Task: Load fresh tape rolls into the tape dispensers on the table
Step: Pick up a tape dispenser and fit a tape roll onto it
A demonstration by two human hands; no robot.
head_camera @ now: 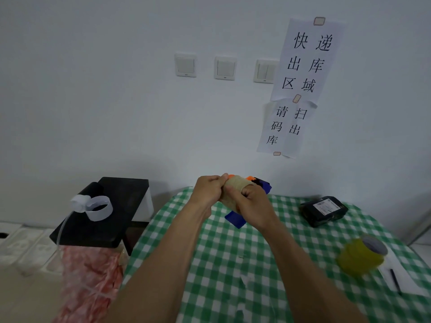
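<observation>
Both hands hold one object up above the far middle of the green checked table (233,264). It is a blue tape dispenser (264,185) with orange parts and a tan tape roll (238,185) sitting in it. My right hand (253,206) grips the roll and dispenser from below and the right. My left hand (210,191) pinches at the roll's left edge with thumb and fingers. The dispenser's blue handle (235,219) sticks out under my right hand. A second, yellow-green tape roll (360,258) lies on the table at the right.
A black wrapped parcel (323,210) with a white label lies at the far right of the table. Paper and a pen (396,279) sit near the right edge. Left of the table stands a black stool (102,217) carrying an empty white tape core (99,207).
</observation>
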